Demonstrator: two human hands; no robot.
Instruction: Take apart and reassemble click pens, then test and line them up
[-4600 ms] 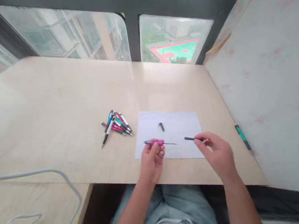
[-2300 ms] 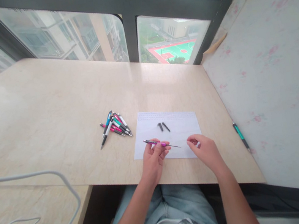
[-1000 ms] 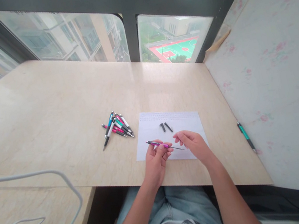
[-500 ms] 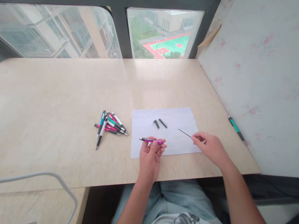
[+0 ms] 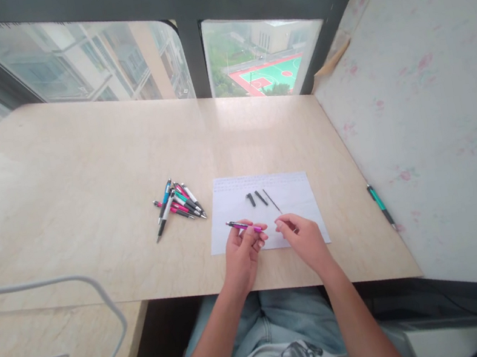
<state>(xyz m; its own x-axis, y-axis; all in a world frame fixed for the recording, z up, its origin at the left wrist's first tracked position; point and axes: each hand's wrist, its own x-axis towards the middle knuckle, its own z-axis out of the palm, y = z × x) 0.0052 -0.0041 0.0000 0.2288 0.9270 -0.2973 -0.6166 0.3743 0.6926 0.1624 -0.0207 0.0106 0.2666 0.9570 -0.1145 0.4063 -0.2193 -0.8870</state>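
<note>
My left hand point(image 5: 242, 251) is closed around a purple pen barrel point(image 5: 245, 226) with a dark clip end pointing left. To its right, my right hand point(image 5: 302, 238) has thumb and forefinger drawn together low over the paper; anything between them is too small to make out. A thin dark ink refill point(image 5: 272, 201) lies on the white paper point(image 5: 229, 205), its lower end close to the right forefinger. Two short black pen parts, a left piece point(image 5: 250, 200) and a right piece point(image 5: 261, 198), rest beside it.
Left of the paper lies a pile of assorted pens point(image 5: 180, 202). A green and black pen point(image 5: 381, 207) sits at the table's right edge along the papered wall point(image 5: 438, 137). A white cable point(image 5: 85, 278) loops at lower left. Windows stand behind the table point(image 5: 79, 163).
My right hand has moved left towards my left hand. The refill, before in my right fingers, now lies beside the black parts. My left hand still holds the barrel.
</note>
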